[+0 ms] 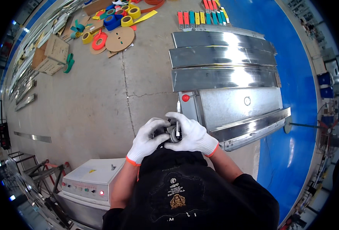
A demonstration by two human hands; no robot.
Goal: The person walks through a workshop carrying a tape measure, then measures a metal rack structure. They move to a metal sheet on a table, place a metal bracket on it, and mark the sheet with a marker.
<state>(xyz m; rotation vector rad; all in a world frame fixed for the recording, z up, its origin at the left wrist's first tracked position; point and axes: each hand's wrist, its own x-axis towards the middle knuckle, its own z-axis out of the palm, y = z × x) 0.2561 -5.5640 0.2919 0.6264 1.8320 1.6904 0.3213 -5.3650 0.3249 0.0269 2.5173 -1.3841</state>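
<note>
White-gloved fingers (160, 123) of both hands close around a small dark metal part (172, 132), held between them at chest height. Left hand (148, 138) cups it from the left; right hand (190, 135) wraps it from the right, equally near. Its long axis is hidden. Beyond lie a red knob (185, 97), steel sheets (223, 57), and a control box (91, 180) lower left.

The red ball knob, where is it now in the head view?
The red ball knob sits near the middle of the head view, at the left edge of the metal sheets, just above the right hand.
</note>
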